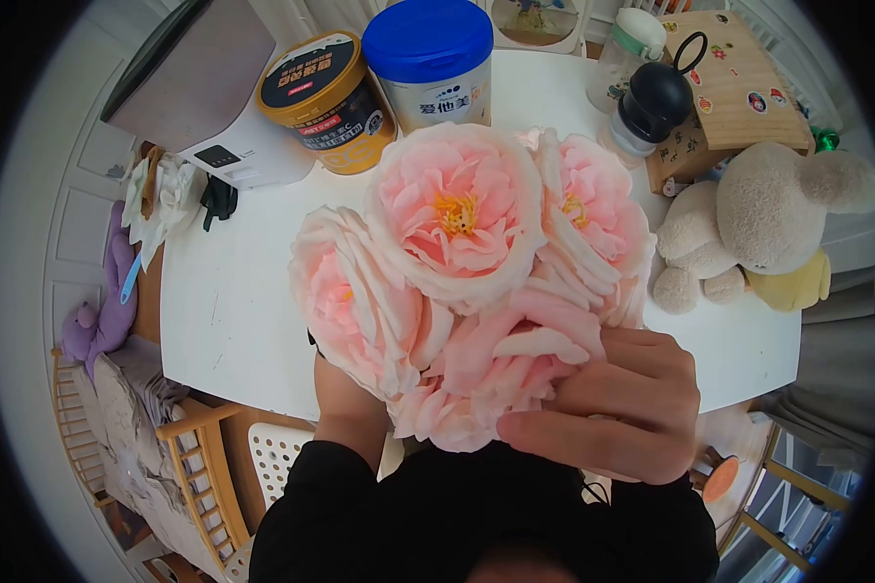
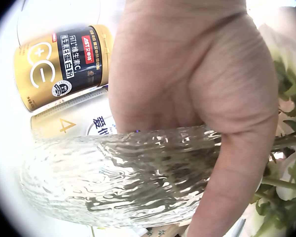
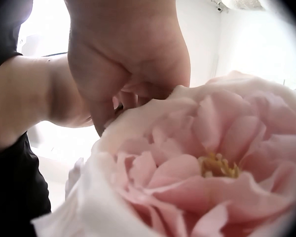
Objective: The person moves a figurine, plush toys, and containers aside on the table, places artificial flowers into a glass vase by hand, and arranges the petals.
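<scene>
Partly hidden, left hand curled round a rippled glass vase; right hand against pink flowers, its grip unclear.

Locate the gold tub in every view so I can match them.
Head: gold tub at top, left of centre, beside the blue-lidded can.
Left wrist: upper left, appearing sideways.
Right wrist: not visible.
Shared landmark: the flowers; head's middle, left wrist's right edge, right wrist's lower right.

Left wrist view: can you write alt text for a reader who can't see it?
A left hand grips a clear, rippled vessel, its thumb curled around the side. Green leaves and pale petals show at the right edge; a gold-and-black tub appears sideways at upper left.
</scene>
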{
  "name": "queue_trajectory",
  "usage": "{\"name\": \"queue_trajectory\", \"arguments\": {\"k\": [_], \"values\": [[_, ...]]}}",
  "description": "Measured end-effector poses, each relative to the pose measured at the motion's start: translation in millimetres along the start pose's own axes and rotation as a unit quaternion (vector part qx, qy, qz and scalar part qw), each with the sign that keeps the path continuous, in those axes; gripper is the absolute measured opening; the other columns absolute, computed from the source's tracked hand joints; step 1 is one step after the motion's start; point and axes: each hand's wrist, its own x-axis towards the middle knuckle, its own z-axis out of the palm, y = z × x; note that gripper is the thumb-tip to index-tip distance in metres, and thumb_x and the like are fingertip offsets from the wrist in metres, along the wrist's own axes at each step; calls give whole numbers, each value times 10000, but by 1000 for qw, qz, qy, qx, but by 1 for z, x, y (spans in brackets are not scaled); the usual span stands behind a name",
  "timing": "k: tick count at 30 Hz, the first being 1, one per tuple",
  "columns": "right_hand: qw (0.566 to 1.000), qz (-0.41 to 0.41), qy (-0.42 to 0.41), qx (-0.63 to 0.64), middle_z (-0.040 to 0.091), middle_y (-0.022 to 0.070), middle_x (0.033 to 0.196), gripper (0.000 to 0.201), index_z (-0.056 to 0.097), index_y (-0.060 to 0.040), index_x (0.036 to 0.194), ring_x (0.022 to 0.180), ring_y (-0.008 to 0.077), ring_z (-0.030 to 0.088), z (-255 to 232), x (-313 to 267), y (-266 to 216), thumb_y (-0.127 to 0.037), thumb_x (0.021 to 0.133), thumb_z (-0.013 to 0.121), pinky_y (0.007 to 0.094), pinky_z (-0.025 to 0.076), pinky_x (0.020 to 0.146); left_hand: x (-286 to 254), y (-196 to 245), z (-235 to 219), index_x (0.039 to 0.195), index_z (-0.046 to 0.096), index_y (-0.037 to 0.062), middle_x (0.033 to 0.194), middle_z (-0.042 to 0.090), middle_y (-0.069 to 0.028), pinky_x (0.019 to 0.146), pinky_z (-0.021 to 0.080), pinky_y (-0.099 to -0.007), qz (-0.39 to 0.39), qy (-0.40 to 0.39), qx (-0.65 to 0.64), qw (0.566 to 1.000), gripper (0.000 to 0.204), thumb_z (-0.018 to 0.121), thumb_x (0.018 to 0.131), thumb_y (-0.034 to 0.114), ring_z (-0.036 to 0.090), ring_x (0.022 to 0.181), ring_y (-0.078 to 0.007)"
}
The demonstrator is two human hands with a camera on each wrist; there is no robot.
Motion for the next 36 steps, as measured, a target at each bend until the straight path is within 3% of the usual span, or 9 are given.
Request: {"name": "queue_trajectory", "arguments": {"k": [3, 6, 9, 16, 19, 22, 28, 34, 36], "values": [[998, 38, -51, -15, 639, 52, 741, 254, 701, -58, 923, 549, 162, 609, -12, 8, -5, -87, 687, 791, 273, 498, 487, -1, 2, -4, 1184, 546, 23, 1137, 627, -101, 902, 509, -328, 7, 10, 4, 1000, 265, 609, 936, 92, 610, 1029, -192], [999, 32, 12, -5, 669, 90, 790, 218, 670, -88, 924, 518, 167, 588, -16, 10, -1, -97, 734, 776, 272, 458, 451, -3, 5, -9, 1180, 548, 23, 1134, 629, -100, 901, 509, -328, 17, 22, 6, 1000, 262, 609, 935, 89, 611, 1026, -192], [995, -67, 77, 17, 673, 215, 1053, 236, 718, -15, 959, 585, 169, 612, -17, -2, 21, 21, 725, 704, 239, 482, 479, -4, 6, -12, 1177, 550, 22, 1131, 630, -100, 900, 509, -327, 26, 33, 6, 999, 259, 610, 934, 87, 612, 1024, -191], [992, 75, 96, -25, 663, 239, 1035, 201, 728, 9, 900, 766, 237, 684, -14, 4, 5, 49, 703, 725, 258, 551, 575, -2, 6, -14, 1169, 554, 22, 1123, 634, -100, 897, 510, -326, 35, 37, 10, 999, 251, 612, 932, 81, 614, 1019, -190], [992, 67, 89, -58, 677, 226, 1020, 222, 733, -1, 908, 757, 239, 681, -6, 7, 6, 21, 687, 746, 322, 574, 693, -1, 6, -15, 1165, 556, 21, 1120, 635, -99, 896, 510, -326, 38, 38, 13, 998, 247, 612, 931, 79, 615, 1016, -190], [984, 149, 25, -95, 711, 169, 1006, 190, 738, -88, 885, 965, 312, 673, -5, 17, -7, -141, 702, 735, 468, 511, 945, 0, 6, -14, 1162, 558, 21, 1117, 637, -99, 895, 510, -325, 41, 38, 17, 998, 244, 613, 931, 76, 616, 1014, -190], [969, 145, -84, -183, 701, 85, 1172, 243, 748, -139, 989, 1309, 342, 479, -8, 23, -14, -215, 779, 651, 532, 273, 1147, 8, 8, -9, 1155, 562, 21, 1111, 640, -99, 892, 511, -324, 40, 19, 35, 998, 238, 614, 929, 72, 618, 1009, -189], [980, 85, -54, -173, 659, 168, 1231, 266, 699, -130, 1109, 1393, 440, 346, -11, 13, 1, -224, 898, 566, 555, 182, 1172, 14, 9, -4, 1148, 566, 20, 1104, 643, -98, 890, 511, -323, 18, -20, 74, 997, 231, 616, 928, 67, 620, 1005, -188], [989, 48, 120, -71, 603, 258, 1273, 272, 648, -106, 1149, 1399, 476, 311, -12, -8, 18, -265, 969, 520, 565, 169, 1167, 17, 12, -4, 1146, 567, 20, 1102, 644, -98, 889, 512, -323, 12, -32, 92, 995, 229, 616, 927, 65, 621, 1003, -188]]}}
